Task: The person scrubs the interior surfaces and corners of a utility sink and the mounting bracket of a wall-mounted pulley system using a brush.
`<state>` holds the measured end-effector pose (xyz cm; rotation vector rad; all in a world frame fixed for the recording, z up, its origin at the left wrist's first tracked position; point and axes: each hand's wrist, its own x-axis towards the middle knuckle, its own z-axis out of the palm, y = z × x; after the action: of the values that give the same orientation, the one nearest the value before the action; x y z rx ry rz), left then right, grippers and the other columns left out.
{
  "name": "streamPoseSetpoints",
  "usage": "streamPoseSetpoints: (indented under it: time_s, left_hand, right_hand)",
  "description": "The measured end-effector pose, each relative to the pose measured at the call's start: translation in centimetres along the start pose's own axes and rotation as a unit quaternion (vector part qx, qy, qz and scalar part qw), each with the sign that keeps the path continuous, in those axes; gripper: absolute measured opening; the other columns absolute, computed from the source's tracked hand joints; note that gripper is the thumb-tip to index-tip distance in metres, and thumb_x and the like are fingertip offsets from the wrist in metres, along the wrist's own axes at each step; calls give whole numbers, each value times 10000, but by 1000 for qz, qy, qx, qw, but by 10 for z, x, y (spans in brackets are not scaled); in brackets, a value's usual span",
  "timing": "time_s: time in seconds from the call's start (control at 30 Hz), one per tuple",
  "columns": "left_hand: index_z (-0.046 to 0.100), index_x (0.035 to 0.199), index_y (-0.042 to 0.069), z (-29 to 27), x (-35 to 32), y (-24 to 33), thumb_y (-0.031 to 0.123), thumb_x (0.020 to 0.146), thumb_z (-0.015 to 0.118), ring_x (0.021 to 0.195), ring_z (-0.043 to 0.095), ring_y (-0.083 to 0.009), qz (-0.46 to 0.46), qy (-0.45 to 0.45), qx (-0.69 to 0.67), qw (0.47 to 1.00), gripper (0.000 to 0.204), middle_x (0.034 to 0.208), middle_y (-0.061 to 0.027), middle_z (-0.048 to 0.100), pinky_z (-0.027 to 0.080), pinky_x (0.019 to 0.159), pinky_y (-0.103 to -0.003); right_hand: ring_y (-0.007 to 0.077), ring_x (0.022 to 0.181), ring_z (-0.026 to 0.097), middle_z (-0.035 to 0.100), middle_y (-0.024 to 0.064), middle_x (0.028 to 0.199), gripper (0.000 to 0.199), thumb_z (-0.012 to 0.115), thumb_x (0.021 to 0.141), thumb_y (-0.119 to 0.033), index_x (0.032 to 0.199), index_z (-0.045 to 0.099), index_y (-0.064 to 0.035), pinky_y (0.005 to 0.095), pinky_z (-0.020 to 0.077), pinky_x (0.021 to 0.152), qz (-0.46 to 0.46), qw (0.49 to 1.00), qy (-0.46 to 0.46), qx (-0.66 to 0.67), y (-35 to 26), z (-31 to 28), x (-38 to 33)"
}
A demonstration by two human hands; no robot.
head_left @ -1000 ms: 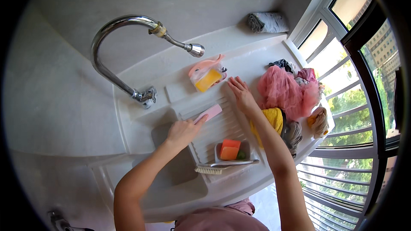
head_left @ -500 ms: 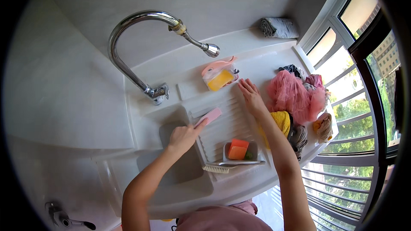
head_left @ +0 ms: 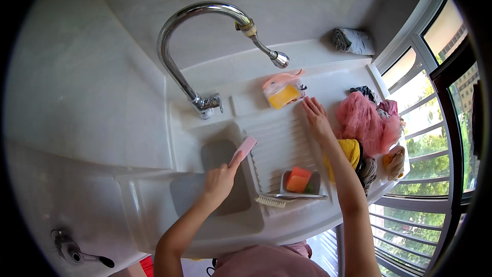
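Head view showed left hand (head_left: 219,182) gripping a pink brush (head_left: 243,150) over the sink (head_left: 154,200); right hand (head_left: 316,119) lay spread flat on the ribbed washboard (head_left: 279,146).

In my left hand (head_left: 219,182) I hold a smooth, matt pink plastic bar (head_left: 243,150). Just beyond it curves a glossy chrome metal tap (head_left: 174,41). My right hand (head_left: 316,118) lies flat on the ribbed, satin white washboard (head_left: 279,146); beside it, fluffy pink mesh cloth (head_left: 361,120).
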<state>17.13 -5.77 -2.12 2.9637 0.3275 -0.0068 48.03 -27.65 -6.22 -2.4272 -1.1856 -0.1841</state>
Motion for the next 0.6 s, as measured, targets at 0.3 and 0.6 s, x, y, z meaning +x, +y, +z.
streamPoseSetpoints:
  time_s: [0.3,0.6]
  left_hand:
    - [351,1419,217,6,19,20,79,835,532,500,607,-296,5,23,-23,999,627,635,-139,588,484,425,-403]
    - [355,1415,174,-1,37,46,78,819,531,518,626,-271,-26,28,-12,999,629,652,-130,604,494,438,-390]
  right_hand:
    - [265,1361,306,371,55,1455,467,472,885,-68,1349,450,-117,437,260,1089,-8,1000,-6,6,10,1,-4]
    - [279,1356,310,367,75,1455,453,464,885,-56,1337,462,-91,435,257,1088,-17,1000,-1,3,5,2,0]
